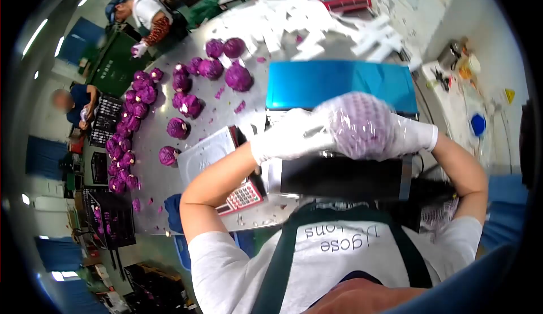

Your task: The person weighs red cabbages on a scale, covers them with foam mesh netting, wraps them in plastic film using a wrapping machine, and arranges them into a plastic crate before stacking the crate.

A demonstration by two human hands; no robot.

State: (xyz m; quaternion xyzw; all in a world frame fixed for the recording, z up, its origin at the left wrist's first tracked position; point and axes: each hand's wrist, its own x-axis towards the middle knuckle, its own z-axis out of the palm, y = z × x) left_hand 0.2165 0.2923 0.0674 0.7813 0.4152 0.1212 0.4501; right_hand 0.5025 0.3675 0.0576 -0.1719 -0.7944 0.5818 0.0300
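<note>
A red cabbage [362, 124], covered in shiny clear film with a pale net-like pattern, is raised over a wrapping machine with a blue top [339, 82] and a dark front panel [345, 177]. White gloves cover both of my hands. From one side my left hand [291, 136] grips the wrapped cabbage, its fingers pressed against the film. On the opposite side my right hand [414, 135] holds it too, partly hidden behind the cabbage. To the left is a weighing scale with a metal platter [205, 154] and a red-edged keypad [244, 197].
Unwrapped red cabbages [238, 78] stand in groups on the metal table [226, 113], with several lined along its left edge. White foam nets [277, 26] are heaped at the back. Two people [150, 14] work beyond the table, near black crates [108, 120]. A side counter [452, 93] holds small tools.
</note>
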